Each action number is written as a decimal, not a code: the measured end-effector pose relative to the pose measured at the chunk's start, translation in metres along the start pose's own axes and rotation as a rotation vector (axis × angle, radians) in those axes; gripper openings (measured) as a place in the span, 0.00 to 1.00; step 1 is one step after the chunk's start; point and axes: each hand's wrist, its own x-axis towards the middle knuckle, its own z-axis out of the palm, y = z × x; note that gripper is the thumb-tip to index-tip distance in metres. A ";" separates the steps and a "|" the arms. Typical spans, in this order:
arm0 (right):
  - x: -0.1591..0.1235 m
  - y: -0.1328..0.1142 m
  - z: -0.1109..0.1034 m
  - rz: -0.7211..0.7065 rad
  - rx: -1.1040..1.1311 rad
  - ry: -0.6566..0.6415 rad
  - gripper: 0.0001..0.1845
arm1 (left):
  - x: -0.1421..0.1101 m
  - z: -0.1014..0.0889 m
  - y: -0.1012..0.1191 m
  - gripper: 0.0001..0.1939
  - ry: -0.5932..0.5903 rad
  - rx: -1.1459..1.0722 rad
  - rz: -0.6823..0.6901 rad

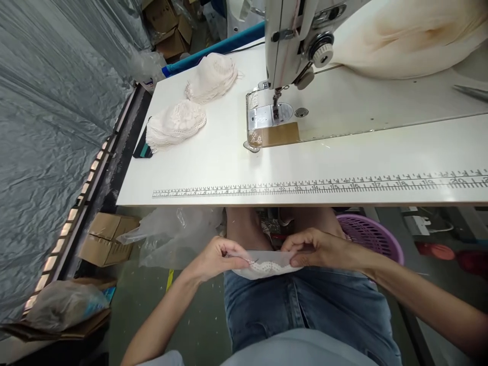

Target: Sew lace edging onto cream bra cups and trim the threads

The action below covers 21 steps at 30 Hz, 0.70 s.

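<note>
Over my lap, below the table edge, both hands hold a small white fabric piece with a lace trim (267, 264). My left hand (215, 256) pinches its left end, fingers closed. My right hand (320, 249) pinches its right end, fingers curled on the cloth. The piece rests just above my denim shorts (305, 305).
A white sewing machine (297, 40) stands on the white table (343, 162), which has a printed ruler along its front edge. Two stacks of white lace pieces (175, 124) (211, 76) lie at the table's left. A purple basket (371, 236), cardboard boxes (107, 239) and plastic bags sit on the floor.
</note>
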 end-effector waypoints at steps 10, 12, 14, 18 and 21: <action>-0.005 -0.001 -0.007 0.027 -0.023 0.008 0.16 | -0.008 -0.008 -0.003 0.12 0.016 0.010 -0.039; -0.004 -0.003 -0.006 0.039 -0.052 -0.018 0.17 | -0.005 -0.005 -0.001 0.13 -0.017 0.029 -0.036; 0.001 -0.004 -0.004 0.026 -0.085 -0.058 0.17 | 0.001 0.000 0.002 0.13 -0.059 0.063 -0.029; 0.014 -0.002 0.004 -0.047 -0.118 -0.120 0.18 | 0.009 0.009 0.008 0.13 -0.112 0.152 0.003; 0.017 -0.003 0.005 -0.088 -0.136 -0.141 0.18 | 0.011 0.011 0.009 0.13 -0.115 0.181 0.032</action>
